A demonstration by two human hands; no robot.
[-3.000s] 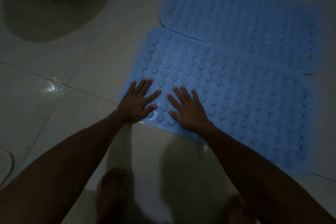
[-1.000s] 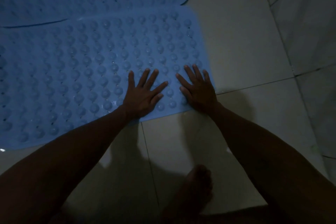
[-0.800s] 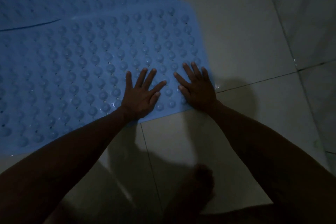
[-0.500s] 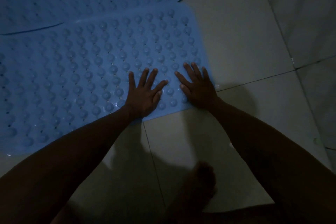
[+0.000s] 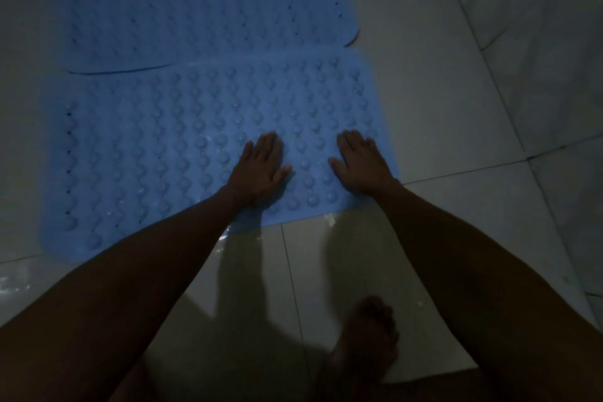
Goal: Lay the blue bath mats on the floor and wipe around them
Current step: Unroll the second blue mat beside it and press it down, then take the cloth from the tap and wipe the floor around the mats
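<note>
**Both palms flat on the near mat's right end**

We press our left hand [image 5: 261, 170] and right hand [image 5: 363, 163] flat onto the near blue bath mat [image 5: 156, 153], fingers extended and close together, gripping nothing. The two hands sit apart with a strip of bumpy mat between the thumbs. Just right of our right hand the mat's short edge ends and bare tiled floor [image 5: 456, 101] opens out wide, crossed by a grout line running right from beside the wrist. Behind our wrists the mat's near long edge lies close, with wet, glossy tile beyond it where our bare foot [image 5: 365, 336] stands. Left of our left hand most of the mat stretches away. Ahead of our fingertips the second blue bath mat [image 5: 202, 3] lies flat; its near edge appears to meet or slightly overlap the first, with a thin dark gap showing at the left part of the seam. The light is dim, so finer edge detail we cannot tell.
</note>
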